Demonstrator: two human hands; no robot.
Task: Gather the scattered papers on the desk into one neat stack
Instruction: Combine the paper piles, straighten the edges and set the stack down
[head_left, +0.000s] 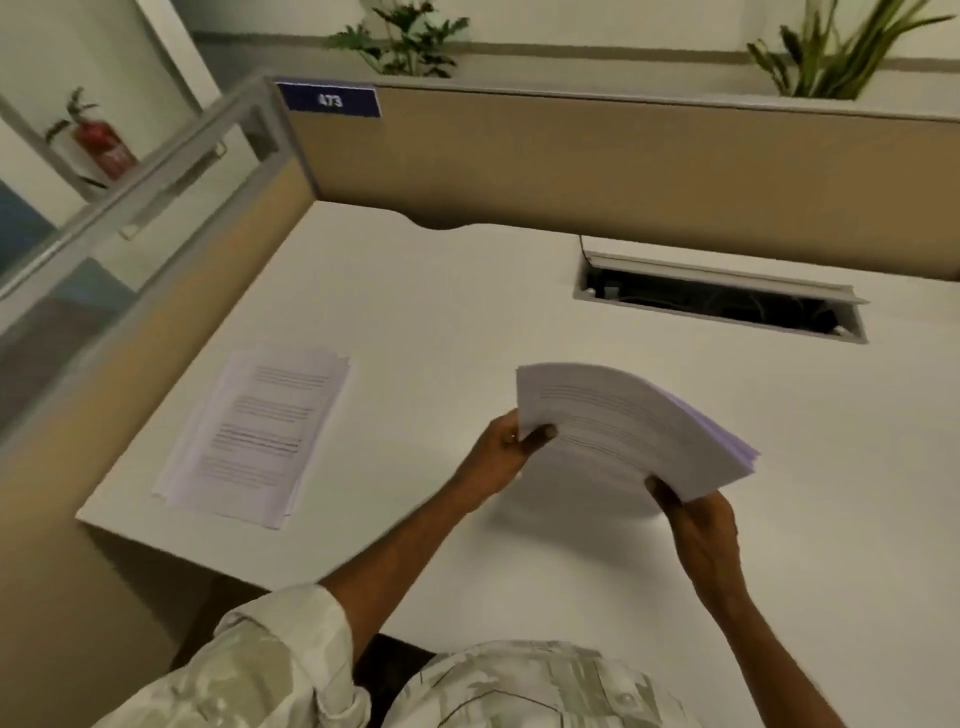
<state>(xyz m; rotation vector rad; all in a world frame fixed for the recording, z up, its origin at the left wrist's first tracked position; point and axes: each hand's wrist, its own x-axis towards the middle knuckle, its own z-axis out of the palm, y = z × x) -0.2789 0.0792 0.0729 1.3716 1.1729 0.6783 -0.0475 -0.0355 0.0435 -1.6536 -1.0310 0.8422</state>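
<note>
The white desk (467, 322) fills the frame's middle. Left of centre a loosely squared pile of printed papers (260, 431) lies flat. Right of centre, a bowed, fanned bundle of sheets (634, 426) is held above the desk, pinched by the left hand (506, 452) and right hand (698, 525).

Desk (467, 312): white
Papers (623, 426): white, dark text lines
Partition (571, 171): tan
Sleeve (275, 660): pale camouflage
Extinguisher (101, 145): red
Label (328, 100): navy

desk (467, 291): smooth matt white laminate | papers (623, 426): matt printed paper | partition (571, 166): tan cloth
</note>
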